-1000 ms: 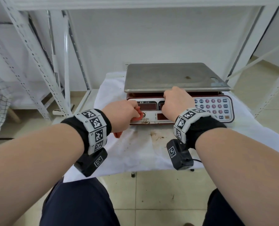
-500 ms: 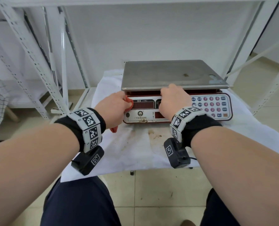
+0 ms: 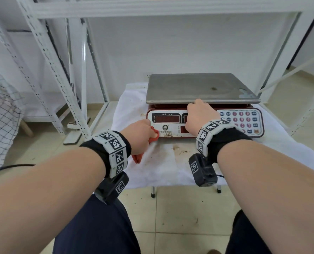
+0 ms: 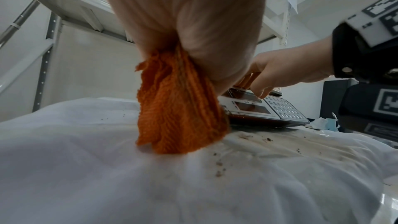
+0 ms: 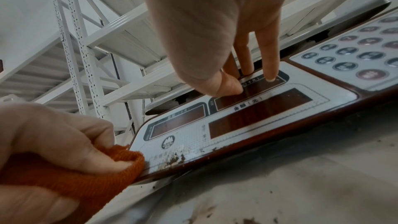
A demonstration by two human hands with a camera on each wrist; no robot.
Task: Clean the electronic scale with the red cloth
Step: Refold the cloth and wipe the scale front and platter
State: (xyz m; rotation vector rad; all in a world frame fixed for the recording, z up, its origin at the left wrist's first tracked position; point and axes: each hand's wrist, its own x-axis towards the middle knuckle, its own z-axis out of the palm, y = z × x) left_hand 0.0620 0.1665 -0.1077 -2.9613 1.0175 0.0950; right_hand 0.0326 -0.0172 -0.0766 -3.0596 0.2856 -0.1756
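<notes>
Even, soft daylight fills the head view; white walls and the white metal shelving frame [image 3: 48,52] read bright, with no hard shadows. The brushed steel weighing platter [image 3: 202,87] shows a dull sheen, no glare. Straight uprights bow toward the edges. Both wrist views are dimmer, grainy, warmer; the near white cloth table cover [image 4: 107,185] is blurred.

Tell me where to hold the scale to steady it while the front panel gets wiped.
Probably at the top edge of the electronic scale's sloped panel, under the steel weighing platform, coming from the front, where the right hand rests now. That leaves the dirty lower left corner free for the red cloth held in the left hand.
</notes>
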